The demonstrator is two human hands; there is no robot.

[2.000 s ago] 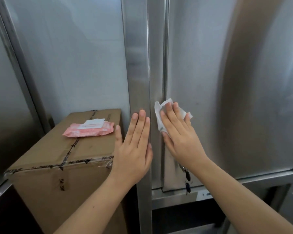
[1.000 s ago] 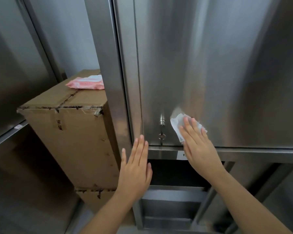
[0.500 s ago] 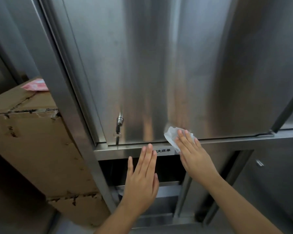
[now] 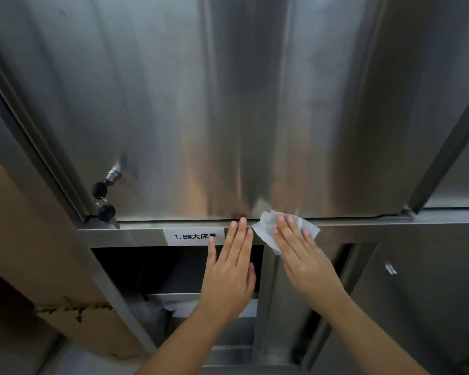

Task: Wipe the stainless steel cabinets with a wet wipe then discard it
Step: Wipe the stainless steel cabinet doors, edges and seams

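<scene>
Head camera, looking forward and down: a person is wiping a stainless steel cabinet door (image 4: 228, 104) with a wet wipe (image 4: 264, 228), working at the door's bottom edge where it meets a horizontal rail (image 4: 377, 231). The right hand (image 4: 306, 255) is pressing the wipe flat against the steel. Its grip is released, with the fingers lying straight over the cloth rather than curling round it. The wipe is sitting partly on the door's lower edge and partly on the rail, crumpled beneath the fingertips.

The left hand (image 4: 230, 269) is resting just beside it, grip likewise released and holding nothing, its fingertips touching the rail at the right end of a white label (image 4: 192, 236). Keys (image 4: 104, 209) are hanging from a lock (image 4: 113, 174) at the door's lower left corner, and a cardboard box (image 4: 25, 253) is standing to the left of the cabinet.

The wiping appears to be under way, with the discarding not yet reached. The seam between door and rail is probably calling for firm, even pressure and long overlapping strokes along the grain, with the wipe spread wider so that a clean face is meeting the steel. The paper label is likely worth skirting, since a wet cloth could be lifting or smearing it.
</scene>
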